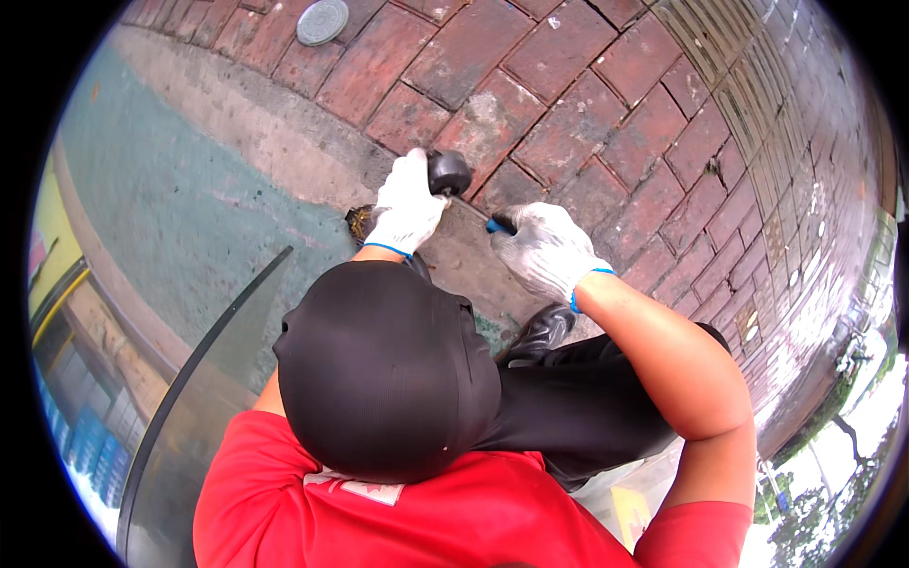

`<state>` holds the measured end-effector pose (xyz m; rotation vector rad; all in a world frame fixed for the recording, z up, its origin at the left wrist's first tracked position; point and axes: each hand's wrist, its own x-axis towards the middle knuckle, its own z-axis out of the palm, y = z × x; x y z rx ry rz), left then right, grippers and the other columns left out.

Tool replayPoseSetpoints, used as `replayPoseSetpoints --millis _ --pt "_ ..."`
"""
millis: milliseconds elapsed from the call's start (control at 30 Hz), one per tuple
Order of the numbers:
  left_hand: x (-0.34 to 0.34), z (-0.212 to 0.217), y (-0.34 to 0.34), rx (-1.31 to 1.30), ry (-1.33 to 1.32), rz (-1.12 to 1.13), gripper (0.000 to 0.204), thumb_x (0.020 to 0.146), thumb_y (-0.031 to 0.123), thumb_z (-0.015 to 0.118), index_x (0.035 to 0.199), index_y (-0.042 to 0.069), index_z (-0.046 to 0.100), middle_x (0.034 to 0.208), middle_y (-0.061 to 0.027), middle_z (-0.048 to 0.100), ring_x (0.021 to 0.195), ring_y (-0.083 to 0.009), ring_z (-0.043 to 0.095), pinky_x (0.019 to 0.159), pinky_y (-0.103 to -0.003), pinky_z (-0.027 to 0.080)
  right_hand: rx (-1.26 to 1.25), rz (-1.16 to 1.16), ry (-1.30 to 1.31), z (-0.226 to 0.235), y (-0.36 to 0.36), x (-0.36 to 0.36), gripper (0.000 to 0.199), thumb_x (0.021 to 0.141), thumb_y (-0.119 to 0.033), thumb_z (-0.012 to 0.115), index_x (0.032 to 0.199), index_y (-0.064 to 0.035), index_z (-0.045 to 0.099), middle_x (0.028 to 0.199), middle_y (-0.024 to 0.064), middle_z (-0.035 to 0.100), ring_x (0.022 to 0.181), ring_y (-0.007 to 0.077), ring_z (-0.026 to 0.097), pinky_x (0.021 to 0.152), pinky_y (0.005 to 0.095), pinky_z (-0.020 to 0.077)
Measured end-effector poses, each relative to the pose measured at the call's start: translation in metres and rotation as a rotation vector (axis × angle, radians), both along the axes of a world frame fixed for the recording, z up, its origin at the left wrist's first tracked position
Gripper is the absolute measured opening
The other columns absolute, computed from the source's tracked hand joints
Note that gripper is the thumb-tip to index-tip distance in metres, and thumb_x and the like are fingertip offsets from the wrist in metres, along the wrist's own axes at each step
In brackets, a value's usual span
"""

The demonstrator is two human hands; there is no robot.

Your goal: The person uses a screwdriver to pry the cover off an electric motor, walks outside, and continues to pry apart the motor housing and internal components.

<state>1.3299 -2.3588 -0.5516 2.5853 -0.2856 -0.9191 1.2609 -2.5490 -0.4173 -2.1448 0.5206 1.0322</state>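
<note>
Both of my hands wear white knit gloves with blue cuffs. My right hand is closed round the blue and black grip of what looks like a rubber mallet. A thin shaft runs left from it to the rounded black mallet head, which is low over the seam between the red bricks and the concrete curb. My left hand is right beside the head, its fingers bent and partly hidden; what they hold does not show. A small dark opening with dry litter lies at the left wrist.
Red paving bricks stretch ahead and right. A concrete curb borders a green road surface. A round grey cover sits in the bricks. Close by are my black-clad knee, boot and a clear panel with a dark edge.
</note>
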Motion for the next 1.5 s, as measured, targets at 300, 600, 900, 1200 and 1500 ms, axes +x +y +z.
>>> replayPoseSetpoints --millis 300,600,900,1200,1500 --pt "-0.001 -0.005 0.003 -0.016 -0.074 0.033 0.083 0.079 0.03 0.087 0.144 0.004 0.043 0.131 -0.0255 0.058 0.12 -0.0457 0.062 0.102 -0.05 0.053 0.055 -0.104 -0.118 0.0 0.003 -0.012 0.023 0.092 -0.02 0.058 0.099 -0.0026 0.071 0.092 0.0261 0.071 0.091 0.0475 0.069 0.078 0.0538 0.0549" --pt "0.005 0.002 -0.001 0.011 0.016 0.112 0.086 0.072 0.03 0.091 0.141 0.0 0.048 0.134 -0.0265 0.061 0.127 -0.0422 0.06 0.107 -0.046 0.049 0.028 -0.069 -0.095 -0.009 0.007 -0.014 0.023 0.091 -0.018 0.057 0.099 -0.0022 0.072 0.096 0.0268 0.071 0.094 0.0475 0.069 0.081 0.0536 0.0553" --pt "0.014 -0.004 0.001 -0.081 0.003 0.079 0.085 0.074 0.029 0.09 0.141 -0.001 0.047 0.124 -0.0256 0.066 0.119 -0.0437 0.064 0.104 -0.048 0.051 0.058 -0.046 -0.1 -0.018 -0.016 0.0 0.034 0.092 -0.026 0.057 0.103 -0.0005 0.075 0.105 0.0273 0.072 0.103 0.0464 0.069 0.091 0.0487 0.055" --pt "0.002 -0.021 0.037 -1.05 0.706 0.796 0.049 0.089 0.008 0.079 0.133 0.002 0.057 0.118 -0.012 0.071 0.102 -0.0248 0.072 0.084 -0.04 0.061 0.085 -0.334 -0.181 0.023 -0.05 0.025 0.042 0.096 -0.037 0.062 0.113 -0.0002 0.072 0.085 0.0249 0.07 0.08 0.0329 0.072 0.077 0.0411 0.0553" --pt "0.005 -0.003 0.033 -1.8 1.77 0.625 0.067 0.101 0.041 0.065 0.154 0.005 0.044 0.138 -0.0231 0.064 0.121 -0.0433 0.066 0.092 -0.064 0.06 0.572 -0.69 -0.201 0.026 -0.032 0.024 0.039 0.088 -0.036 0.078 0.104 -0.0029 0.064 0.08 0.0043 0.066 0.065 0.0103 0.063 0.056 0.0251 0.0502"
